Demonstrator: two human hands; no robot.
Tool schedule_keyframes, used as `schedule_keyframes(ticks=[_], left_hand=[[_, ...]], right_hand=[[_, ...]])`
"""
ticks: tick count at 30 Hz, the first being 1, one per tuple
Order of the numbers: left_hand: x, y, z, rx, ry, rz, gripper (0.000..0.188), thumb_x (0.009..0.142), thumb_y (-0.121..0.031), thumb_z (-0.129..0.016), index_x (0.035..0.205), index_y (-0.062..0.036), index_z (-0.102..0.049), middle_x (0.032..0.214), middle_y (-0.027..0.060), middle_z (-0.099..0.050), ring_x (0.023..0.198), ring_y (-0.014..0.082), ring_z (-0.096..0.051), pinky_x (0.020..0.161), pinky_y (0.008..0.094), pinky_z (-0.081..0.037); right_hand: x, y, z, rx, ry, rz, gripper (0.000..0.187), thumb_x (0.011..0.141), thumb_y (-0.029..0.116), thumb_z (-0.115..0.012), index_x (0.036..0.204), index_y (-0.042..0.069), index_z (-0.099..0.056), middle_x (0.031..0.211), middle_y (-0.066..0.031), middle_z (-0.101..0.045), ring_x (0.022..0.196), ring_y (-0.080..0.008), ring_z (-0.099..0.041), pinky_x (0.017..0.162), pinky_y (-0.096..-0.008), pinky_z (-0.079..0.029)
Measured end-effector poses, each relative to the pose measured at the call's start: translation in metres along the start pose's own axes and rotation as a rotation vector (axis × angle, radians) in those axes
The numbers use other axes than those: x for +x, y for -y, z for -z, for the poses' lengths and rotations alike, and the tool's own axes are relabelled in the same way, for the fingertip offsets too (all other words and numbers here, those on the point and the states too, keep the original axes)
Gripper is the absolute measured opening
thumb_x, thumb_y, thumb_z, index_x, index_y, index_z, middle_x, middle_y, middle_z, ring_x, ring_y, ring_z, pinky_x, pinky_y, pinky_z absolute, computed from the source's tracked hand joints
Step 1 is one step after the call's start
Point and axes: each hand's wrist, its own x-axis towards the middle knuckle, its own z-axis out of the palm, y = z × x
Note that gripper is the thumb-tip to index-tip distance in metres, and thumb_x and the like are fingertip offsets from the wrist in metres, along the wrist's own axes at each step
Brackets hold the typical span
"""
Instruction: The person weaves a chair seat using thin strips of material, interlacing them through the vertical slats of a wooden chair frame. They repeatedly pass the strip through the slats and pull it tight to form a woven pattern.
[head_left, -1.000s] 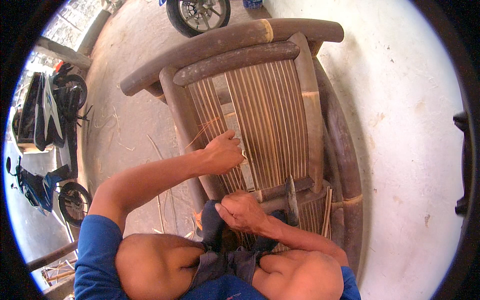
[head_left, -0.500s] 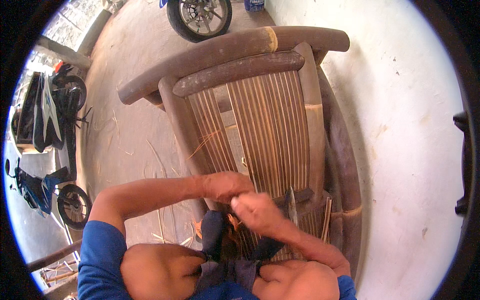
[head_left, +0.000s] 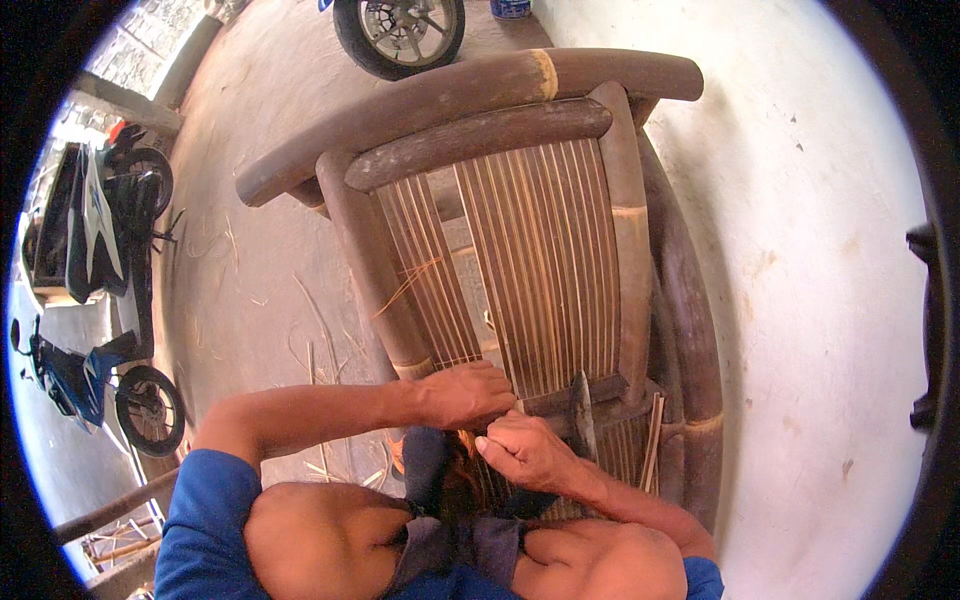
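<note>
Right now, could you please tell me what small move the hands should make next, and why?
I would probably ease the left hand up slightly: it covers the lower end of the gap between the thin slats, and the right hand sits close below it, so whether either grips anything is hidden.

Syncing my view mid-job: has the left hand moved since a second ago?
Yes: down along the slats, the left hand now farther from the top rail.

The bamboo chair [head_left: 545, 265] is viewed steeply downward, at close range, by a head-worn fisheye camera.
</note>
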Motion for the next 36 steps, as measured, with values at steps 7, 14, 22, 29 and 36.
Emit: schedule_keyframes(ticks=[7,14,22,29,36], left_hand=[[0.002,0.031,0.074,0.622,-0.099,0.024,0.024,0.085,-0.024,-0.069,0.103,-0.0080,-0.067,0.108,0.0111,-0.064,0.109,0.0285,-0.062,0.112,0.0490,-0.044],[0.010,0.034,0.094,0.790,0.268,0.273,0.009,0.082,-0.018,-0.069,0.084,-0.0133,-0.076,0.094,0.0034,-0.073,0.106,0.0210,-0.066,0.121,0.0421,-0.032],[0.001,0.051,0.085,0.681,0.154,0.224,0.017,0.087,-0.032,-0.070,0.086,-0.0150,-0.070,0.089,0.0020,-0.067,0.103,0.0238,-0.063,0.110,0.0404,-0.040],[-0.006,0.056,0.085,0.638,0.079,0.146,0.023,0.086,-0.035,-0.073,0.092,-0.0132,-0.065,0.099,0.0057,-0.065,0.110,0.0273,-0.061,0.111,0.0434,-0.043],[-0.045,0.037,0.131,0.658,-0.355,0.098,0.032,0.090,-0.020,-0.071,0.119,-0.0077,-0.066,0.132,0.0120,-0.063,0.134,0.0319,-0.054,0.124,0.0444,-0.035]], right_hand=[[-0.002,0.003,0.011,-0.098,0.002,0.030,0.036,0.100,0.015,-0.062,0.070,0.001,-0.048,0.065,-0.0149,-0.044,0.061,-0.0343,-0.048,0.065,-0.0451,-0.042],[-0.009,-0.005,0.028,0.147,-0.092,-0.219,0.039,0.106,0.022,-0.057,0.076,-0.002,-0.051,0.066,-0.0050,-0.043,0.061,-0.0137,-0.042,0.057,-0.0355,-0.039],[-0.008,0.002,0.020,0.133,-0.104,-0.170,0.040,0.106,0.022,-0.057,0.074,-0.001,-0.049,0.065,-0.0067,-0.041,0.061,-0.0180,-0.041,0.058,-0.0375,-0.038],[-0.009,0.003,0.028,-0.054,-0.031,-0.172,0.033,0.100,0.020,-0.064,0.076,-0.001,-0.055,0.074,-0.0165,-0.052,0.071,-0.0344,-0.054,0.068,-0.0454,-0.046],[-0.024,0.016,0.100,-0.786,-0.523,-0.192,0.027,0.095,0.027,-0.071,0.101,0.001,-0.074,0.122,-0.0199,-0.064,0.117,-0.0417,-0.060,0.103,-0.0489,-0.048]])
